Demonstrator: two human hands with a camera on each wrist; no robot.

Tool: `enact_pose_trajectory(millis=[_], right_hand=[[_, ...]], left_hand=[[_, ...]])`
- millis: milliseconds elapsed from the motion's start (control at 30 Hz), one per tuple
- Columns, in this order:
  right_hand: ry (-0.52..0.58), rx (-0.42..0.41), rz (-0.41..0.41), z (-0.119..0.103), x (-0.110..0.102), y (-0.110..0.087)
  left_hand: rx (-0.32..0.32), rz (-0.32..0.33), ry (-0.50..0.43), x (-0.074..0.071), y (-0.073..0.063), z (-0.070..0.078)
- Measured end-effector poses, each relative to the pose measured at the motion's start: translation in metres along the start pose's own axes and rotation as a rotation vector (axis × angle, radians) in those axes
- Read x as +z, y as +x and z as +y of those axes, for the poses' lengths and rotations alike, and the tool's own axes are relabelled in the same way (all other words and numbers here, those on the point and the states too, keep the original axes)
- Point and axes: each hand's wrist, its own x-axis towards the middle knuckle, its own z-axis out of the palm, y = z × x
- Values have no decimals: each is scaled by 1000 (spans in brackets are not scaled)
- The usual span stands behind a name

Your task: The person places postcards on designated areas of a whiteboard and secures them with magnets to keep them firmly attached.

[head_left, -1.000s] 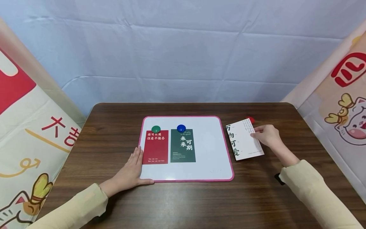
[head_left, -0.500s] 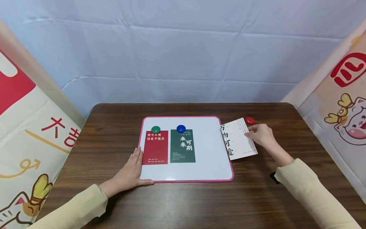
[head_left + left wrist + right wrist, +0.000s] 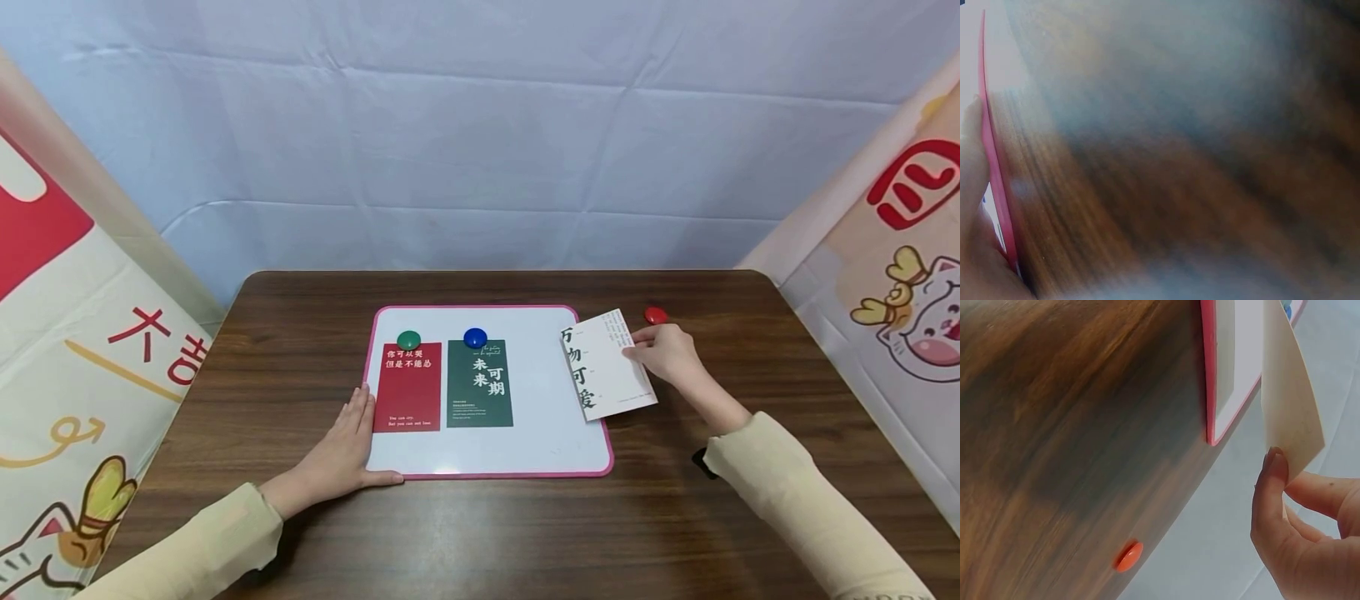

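A white card [image 3: 609, 367] with large black characters is pinched at its right edge by my right hand [image 3: 666, 357]. Its left part hangs over the right border of a pink-framed whiteboard [image 3: 551, 442]; the right wrist view shows the card [image 3: 1288, 406] raised above the surface. My left hand [image 3: 348, 442] rests along the board's left edge and lower left corner, fingers extended. On the board lie a red card [image 3: 409, 392] with a green round magnet [image 3: 408, 340] at its top, and a dark green card [image 3: 478, 392] with a blue magnet [image 3: 475, 337] at its top.
A red round magnet [image 3: 656, 316] lies on the brown wooden table [image 3: 480, 533], right of the board and beyond my right hand. Pale cloth [image 3: 480, 150] hangs behind the table. Printed banners [image 3: 900, 300] flank both sides.
My right hand has carried the white card leftward, from beside the board to partly over its right edge. The red magnet has come fully into sight. My left hand has stayed still.
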Motion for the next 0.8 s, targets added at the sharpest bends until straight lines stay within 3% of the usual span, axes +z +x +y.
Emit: enact_pose_trajectory(millis=[800], right_hand=[[57,24,-32,-19,20,4]], left_hand=[[0,9,-5,2,1,-2]])
